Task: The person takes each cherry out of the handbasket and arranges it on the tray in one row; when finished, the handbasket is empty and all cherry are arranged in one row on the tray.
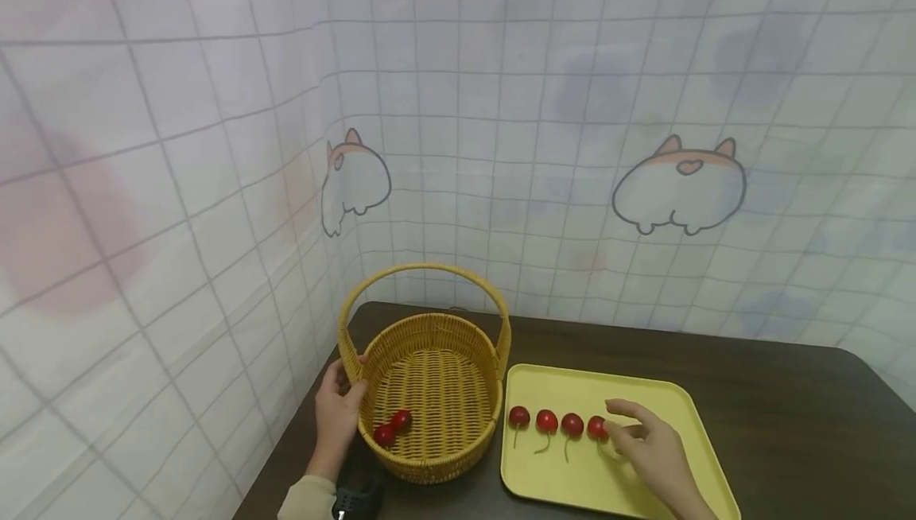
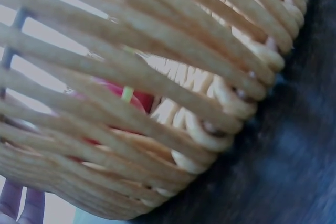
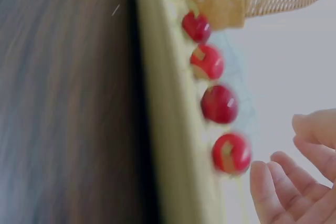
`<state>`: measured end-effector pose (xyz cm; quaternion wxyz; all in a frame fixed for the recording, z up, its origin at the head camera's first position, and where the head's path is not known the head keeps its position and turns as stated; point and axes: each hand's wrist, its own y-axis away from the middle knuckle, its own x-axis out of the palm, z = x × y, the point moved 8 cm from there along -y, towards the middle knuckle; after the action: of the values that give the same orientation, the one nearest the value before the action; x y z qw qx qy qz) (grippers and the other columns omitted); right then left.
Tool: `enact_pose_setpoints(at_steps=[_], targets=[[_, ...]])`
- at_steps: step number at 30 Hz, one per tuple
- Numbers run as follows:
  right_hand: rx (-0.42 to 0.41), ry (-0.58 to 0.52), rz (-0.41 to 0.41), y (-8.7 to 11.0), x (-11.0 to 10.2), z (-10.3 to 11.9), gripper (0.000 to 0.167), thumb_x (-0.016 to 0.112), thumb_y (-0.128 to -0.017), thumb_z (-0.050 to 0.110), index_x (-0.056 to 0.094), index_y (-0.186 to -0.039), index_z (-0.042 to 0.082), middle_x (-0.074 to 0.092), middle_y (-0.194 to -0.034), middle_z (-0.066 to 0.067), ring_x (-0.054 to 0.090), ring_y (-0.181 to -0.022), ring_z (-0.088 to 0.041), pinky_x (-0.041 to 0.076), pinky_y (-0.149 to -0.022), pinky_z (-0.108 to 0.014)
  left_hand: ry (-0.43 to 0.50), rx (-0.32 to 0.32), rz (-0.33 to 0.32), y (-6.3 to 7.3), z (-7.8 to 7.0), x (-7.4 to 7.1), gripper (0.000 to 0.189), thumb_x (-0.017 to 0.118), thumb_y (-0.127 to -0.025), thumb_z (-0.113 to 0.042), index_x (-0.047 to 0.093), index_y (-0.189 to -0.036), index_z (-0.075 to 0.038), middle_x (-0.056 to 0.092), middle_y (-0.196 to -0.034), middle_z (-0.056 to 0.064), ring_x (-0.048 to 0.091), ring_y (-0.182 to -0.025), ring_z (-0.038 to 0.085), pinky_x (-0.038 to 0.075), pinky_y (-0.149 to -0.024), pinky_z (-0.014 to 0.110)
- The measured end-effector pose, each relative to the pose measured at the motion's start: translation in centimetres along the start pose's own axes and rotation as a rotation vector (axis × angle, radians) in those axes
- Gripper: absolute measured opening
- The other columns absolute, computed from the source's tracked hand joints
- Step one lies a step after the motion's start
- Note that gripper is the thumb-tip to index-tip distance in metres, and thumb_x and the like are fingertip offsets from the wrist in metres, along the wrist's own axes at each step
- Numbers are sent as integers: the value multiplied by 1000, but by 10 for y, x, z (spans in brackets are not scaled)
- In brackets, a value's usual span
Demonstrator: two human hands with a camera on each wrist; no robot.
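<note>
My left hand [image 1: 335, 415] holds the left side of a yellow wicker basket [image 1: 429, 470] with a tall arched handle, its thumb over the rim by the handle's foot. Two dark red cherries [image 1: 393, 428] lie inside, and red shows through the weave in the left wrist view. On a yellow tray [image 1: 544, 482], several stemmed cherries stand in a row. Over the tray, my right hand [image 1: 647, 450] is at the rightmost cherry [image 1: 597, 428]. Its fingers are spread and relaxed, and in the right wrist view the fingertips [image 3: 261, 174] are just beside that cherry [image 3: 231, 153].
Basket and tray stand side by side on a dark wooden table [image 1: 794, 417]. A white grid-patterned curtain [image 1: 544, 146] with cartoon dogs rises behind the table and along its left side. A dark band [image 1: 358, 502] is on my left wrist.
</note>
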<state>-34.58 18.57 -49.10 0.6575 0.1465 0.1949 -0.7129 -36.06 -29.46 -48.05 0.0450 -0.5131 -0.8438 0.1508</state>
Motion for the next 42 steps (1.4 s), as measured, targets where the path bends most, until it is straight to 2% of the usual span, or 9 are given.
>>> enact_pose_setpoints(at_steps=[3, 8, 12, 17, 24, 27, 33, 38, 42], targets=[[-102, -16, -25, 3, 4, 27, 31, 69, -92, 24, 67, -120, 11, 67, -118, -14, 69, -79, -20, 52, -55, -29, -6, 0, -1, 0, 0, -2, 40, 60, -91, 0, 56, -130, -4, 63, -124, 18, 58, -108, 27, 49, -72, 18], [-243, -59, 6, 8, 25, 69, 21, 69, -92, 18, 69, -112, 15, 69, -114, -9, 69, -80, -21, 55, -64, -28, -35, 11, -17, 1, 0, -5, 38, 60, -90, 1, 58, -128, -6, 64, -122, 15, 58, -105, 23, 49, -73, 18], [-305, -72, 58, 9, 49, 96, 19, 69, -91, 12, 70, -108, 20, 70, -109, -2, 68, -77, -17, 54, -64, -27, -17, 12, -7, 0, 1, 0, 38, 59, -90, 2, 58, -127, -4, 64, -121, 16, 59, -104, 25, 50, -71, 20], [-407, -82, 123, 13, 88, 124, 21, 66, -91, 5, 71, -104, 20, 71, -97, 3, 67, -74, -14, 53, -62, -26, -4, -6, 7, 0, 0, 2, 39, 58, -91, 3, 57, -130, -3, 63, -125, 17, 58, -109, 28, 48, -73, 19], [-557, -119, 161, 22, 137, 156, 18, 64, -92, 6, 71, -102, 19, 70, -94, 5, 66, -77, -11, 53, -66, -25, -20, -3, 5, 10, -31, 0, 37, 57, -90, 6, 58, -126, 1, 63, -122, 23, 58, -107, 34, 48, -72, 18], [-573, -95, 207, 24, 155, 165, 18, 62, -92, 5, 72, -102, 17, 71, -98, 1, 67, -80, -12, 54, -68, -26, -12, 5, 12, 11, -34, 0, 36, 58, -90, 6, 57, -126, 2, 62, -122, 25, 59, -105, 32, 48, -72, 19], [-562, 50, 258, 20, 181, 176, 16, 62, -93, 11, 72, -103, 18, 70, -103, 4, 63, -85, -8, 53, -71, -26, 19, 15, 29, 10, -37, 3, 37, 56, -90, 7, 56, -127, 4, 61, -123, 25, 58, -109, 35, 49, -73, 19], [-493, 134, 402, 17, 208, 178, 21, 65, -92, 23, 71, -112, 17, 67, -112, 3, 61, -88, -10, 50, -73, -29, 10, 23, 27, 13, -36, 1, 38, 56, -90, 9, 56, -127, 3, 62, -123, 24, 57, -110, 37, 47, -76, 17], [-483, 227, 476, 18, 227, 183, 32, 67, -91, 26, 67, -121, 13, 65, -119, -1, 62, -93, -14, 51, -77, -33, -3, 18, 18, 13, -38, 0, 37, 56, -90, 8, 56, -126, 3, 63, -122, 23, 58, -109, 37, 47, -76, 17]])
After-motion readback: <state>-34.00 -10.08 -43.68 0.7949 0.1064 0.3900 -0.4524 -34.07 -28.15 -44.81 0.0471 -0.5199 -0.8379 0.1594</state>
